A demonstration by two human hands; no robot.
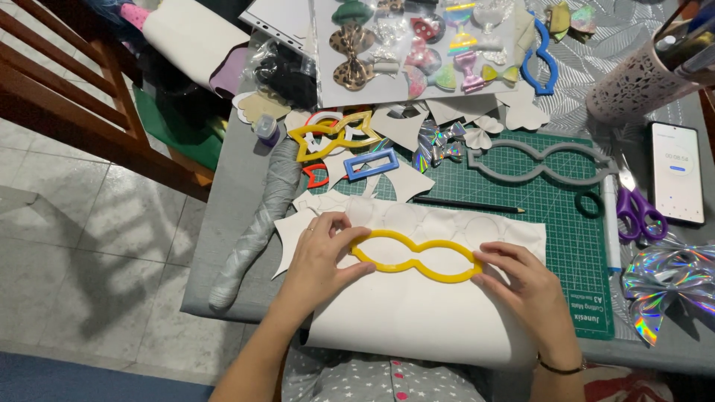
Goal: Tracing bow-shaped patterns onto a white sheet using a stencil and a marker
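Both bare forearms reach up from the lower edge of the view, angled slightly toward each other. The left hand [322, 257] lies palm down, fingers curled, thumb and forefinger pinched together at their tips, a ring on one finger. The right hand [521, 286] also lies palm down, fingers bent and pressing downward, with a thin dark band around its wrist.

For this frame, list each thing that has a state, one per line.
Yellow template: flat on the white sheet, held at both ends.
Left hand: pinching the template's left end.
Right hand: pinching its right end.
Phone: screen lit.
Purple scissors: closed.
Pencil: lying loose on the green mat.
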